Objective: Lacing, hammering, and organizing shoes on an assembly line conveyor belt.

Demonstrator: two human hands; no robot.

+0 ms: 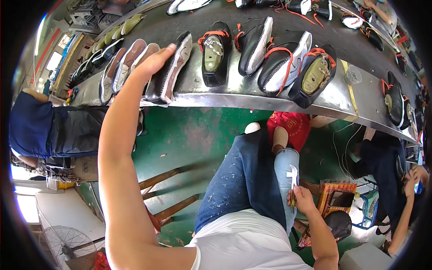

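At the bench's near edge my left hand (pixel 155 62) is closed on a black shoe upper (pixel 180 69) with a white, stitched rim, which is tipped on its side. One digit lies along the shoe; the other fingers are mostly hidden. Low over my lap, my right hand (pixel 303 201) grips metal lasting pincers (pixel 293 174), with the curved head pointing up and a short stub at its side. To the right of the held shoe stands a black shoe (pixel 215 56) on an olive last, with orange lace, beside several similar shoes.
The dark conveyor bench (pixel 198 100) has a metal edge. A small clear cup (pixel 353 74) stands near a yellow strap (pixel 350 90). More shoe uppers (pixel 128 63) line the left. Co-workers sit at both sides; a wire fan (pixel 67 243) is at lower left.
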